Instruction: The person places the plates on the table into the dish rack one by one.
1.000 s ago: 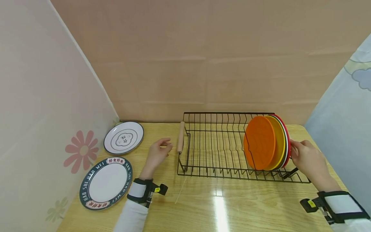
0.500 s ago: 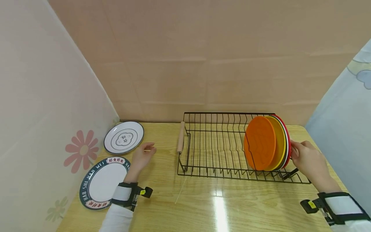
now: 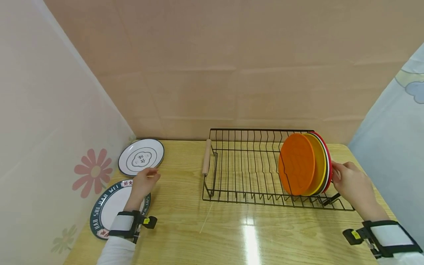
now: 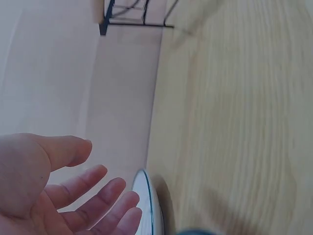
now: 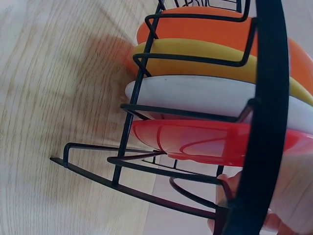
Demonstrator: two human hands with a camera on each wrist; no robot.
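Green plate [image 3: 112,211]: lying flat at the near left of the table [image 3: 232,235], partly under the left wrist.

White plate [image 3: 141,157]: lying flat behind the green plate, near the wall; its rim is just showing in the left wrist view [image 4: 146,200].

Left hand [image 3: 144,181]: hovering between the two flat plates, fingertips at the near rim of the white plate. The fingers are loosely spread and holding nothing; the wrist view [image 4: 58,196] is showing an open palm just short of the rim.

Rack [image 3: 245,165]: black wire, sitting mid-table with a wooden handle [image 3: 207,157] on its left end; most slots are standing free.

Standing plates: orange plate [image 3: 296,163], yellow plate [image 3: 318,162], a white one and red plate [image 3: 328,154] are standing on edge at the rack's right end, packed close.

Right hand [image 3: 351,182]: resting against the outer side of the red plate, fingers curled at its rim. The right wrist view is showing fingertips [image 5: 230,188] behind the wire, but I cannot tell whether they are truly gripping or only steadying.

Risks: the white plate is lying flat, so fingers sliding under it could push it away toward the wall instead of lifting it. A thin grip on the rim could be letting it slip and drop onto the green plate. If the right hand is pressing too hard, the packed plates could tip leftward like dominoes, or the light rack could skid.
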